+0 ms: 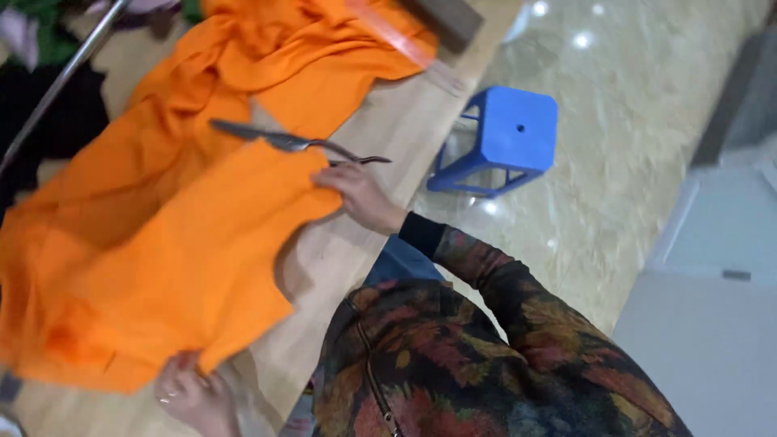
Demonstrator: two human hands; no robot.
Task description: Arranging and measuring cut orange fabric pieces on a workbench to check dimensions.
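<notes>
Orange cloth (186, 235) lies spread over a light wooden table (388, 121). My right hand (356, 194) grips the cloth's near edge, beside a pair of large metal scissors (283, 142) that lies on the fabric with its handles toward the hand. At the bottom of the view my left hand (194, 396) pinches the lower corner of the cloth. My patterned sleeve runs from the right hand back to my body.
A blue plastic stool (506, 137) stands on the shiny floor right of the table. A metal rod (57, 85) crosses the upper left over dark fabric. A pale ruler strip (396, 36) lies on the cloth at the top. Grey cabinets (712, 316) sit at the right.
</notes>
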